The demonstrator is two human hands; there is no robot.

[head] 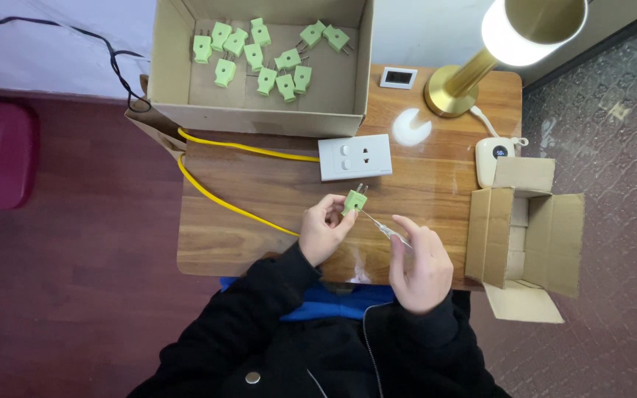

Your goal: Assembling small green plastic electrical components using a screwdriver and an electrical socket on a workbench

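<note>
A small green plug (354, 200) is held up over the wooden table (259, 221) by the left hand (324, 232), and the fingers of that grip are pinched shut on the plug's sides, with its two metal pins pointing up and away. A thin screwdriver (385, 229) with a clear handle is held in the right hand (420, 264); the fingers there are closed around the handle, and the thin metal tip is laid against the right side of the plug. The step in hand looks like work on a little screw in the plug, though the screw itself is too small to be seen. For the next move, the tip would need to be kept straight in the screw while the plug is held very steady, so that the tip is not let slip off. Just beyond the hands, a white wall socket plate (354, 157) is lying on the table, and a yellow cable (219, 197) is run from it off the left edge. More green plugs (259, 55) are scattered in a big cardboard box (178, 107) at the back. A smaller open box (525, 236) is placed at the right, and a gold lamp (481, 66) is lit above it.
</note>
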